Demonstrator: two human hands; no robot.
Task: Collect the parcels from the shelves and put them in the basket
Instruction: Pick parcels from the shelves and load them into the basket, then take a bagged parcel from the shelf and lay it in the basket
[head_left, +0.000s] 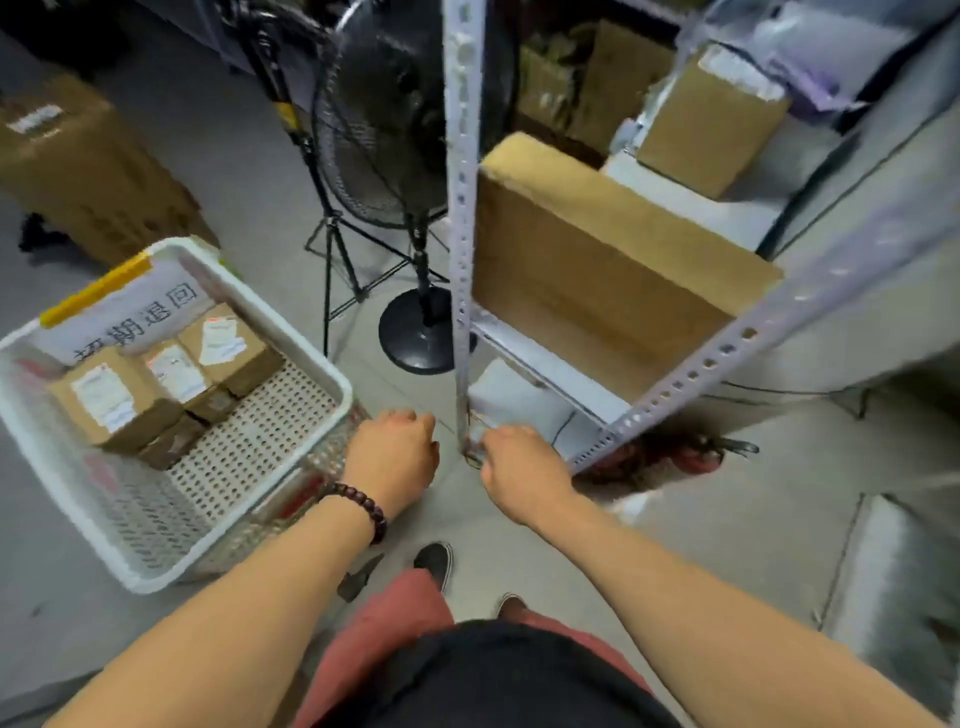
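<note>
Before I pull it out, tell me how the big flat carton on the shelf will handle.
The flat carton looks stiff, its faces unbent. Standing on a narrow edge, it may tip once nudged. Its width probably makes carrying awkward.

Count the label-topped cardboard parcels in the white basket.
3, in a row at the basket's far-left end: near parcel, middle parcel, far parcel. Darker boxes show beneath them, so more may be hidden.

Black pedestal fan (384, 119) with a wire cage, its round base (421, 338) on the grey tiled floor (701, 545); thin black tripod stand (337, 249) just left of it; dark bead bracelet (363, 506); rust-red shorts (395, 618), black slip-on shoe (435, 561)
</note>
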